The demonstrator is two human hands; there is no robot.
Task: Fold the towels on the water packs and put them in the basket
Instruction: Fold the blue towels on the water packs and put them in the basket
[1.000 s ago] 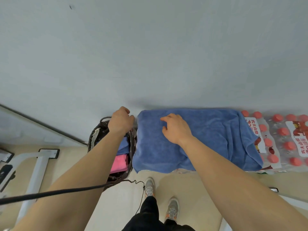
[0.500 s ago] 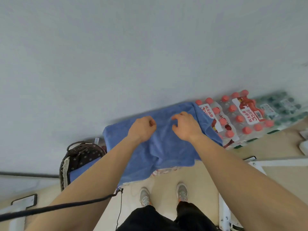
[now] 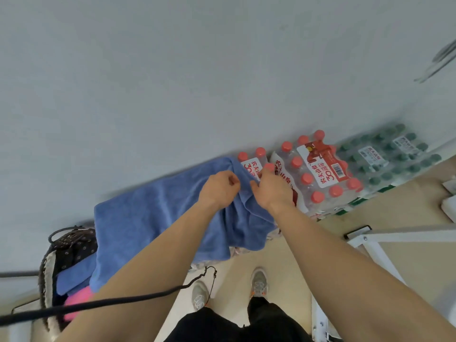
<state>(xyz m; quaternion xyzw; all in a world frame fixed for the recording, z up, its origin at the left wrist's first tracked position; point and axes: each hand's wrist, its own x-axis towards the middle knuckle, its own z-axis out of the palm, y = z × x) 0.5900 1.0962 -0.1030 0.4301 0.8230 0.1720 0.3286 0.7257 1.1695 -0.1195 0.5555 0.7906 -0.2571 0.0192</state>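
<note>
Folded towels (image 3: 74,275) are already stowed in the basket (image 3: 53,265), far left. The blue towel (image 3: 153,218) lies unfolded, its right edge pinched by curled fingers of left hand (image 3: 218,191) and right hand (image 3: 274,192), on the water packs (image 3: 320,169). Folding and basketing are left.

Left hand (image 3: 218,191) and right hand (image 3: 272,191) outstretched, nearly touching; both curled, pinching.

Bright, soft, even light fills the frame, and the pale grey wall (image 3: 172,70) is evenly lit. A faint shadow lies along the upper edge of the blue terry towel (image 3: 153,218). Wide-angle bending stretches the frame edges; the black cable (image 3: 74,308) at lower left is blurred.
</note>
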